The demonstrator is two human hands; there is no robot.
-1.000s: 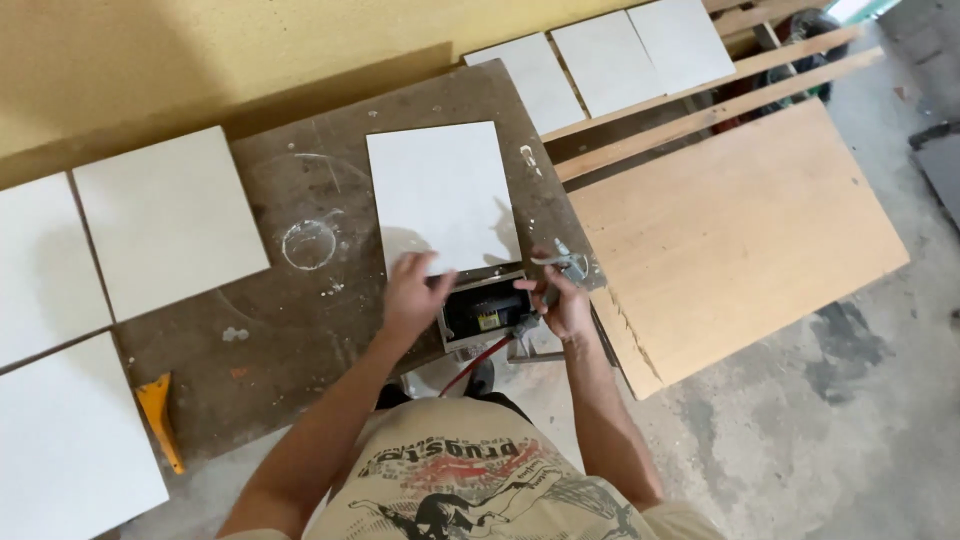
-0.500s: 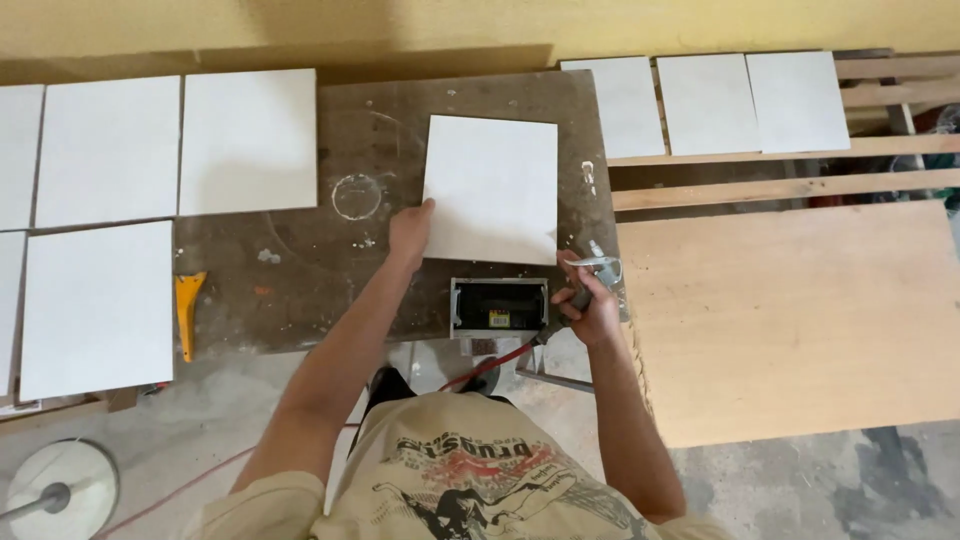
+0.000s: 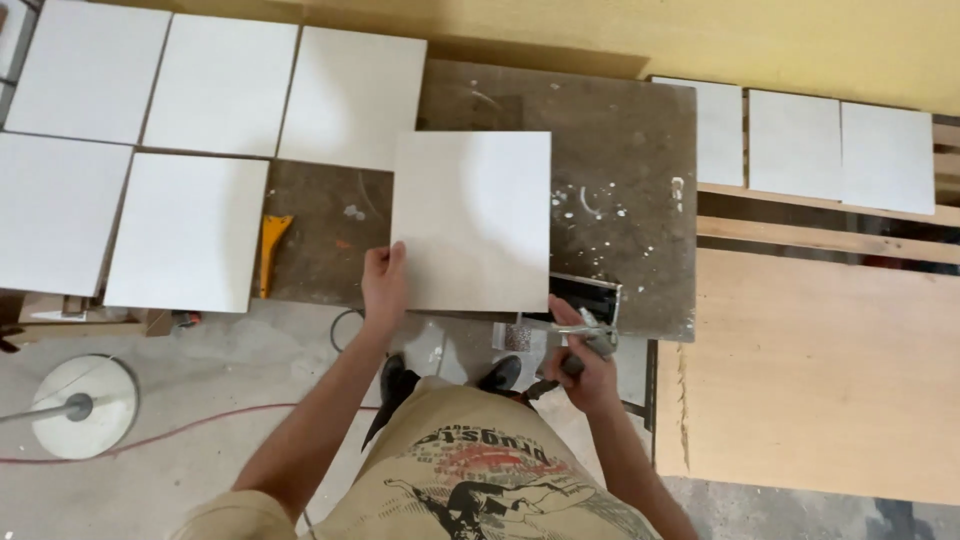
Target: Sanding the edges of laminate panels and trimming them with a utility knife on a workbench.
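Observation:
A square white tile [image 3: 472, 220] lies over the dark, stained work board [image 3: 630, 180], its near edge past the board's front. My left hand [image 3: 385, 285] grips the tile at its near left corner, thumb on top. My right hand [image 3: 578, 355] is closed around a grey metal trowel [image 3: 590, 335] just right of the tile's near right corner. A small dark tray [image 3: 585, 297] sits under the trowel at the board's front edge.
Several white tiles [image 3: 190, 150] lie laid out to the left, and three more [image 3: 840, 150] at the far right. A yellow scraper [image 3: 270, 250] rests beside them. A plywood sheet [image 3: 820, 380] lies right; a round white stand base [image 3: 85, 405] and red cable are lower left.
The view has swung right and closer. The tile has slid toward me with my left hand now gripping its near left corner. My right hand stays on the trowel.

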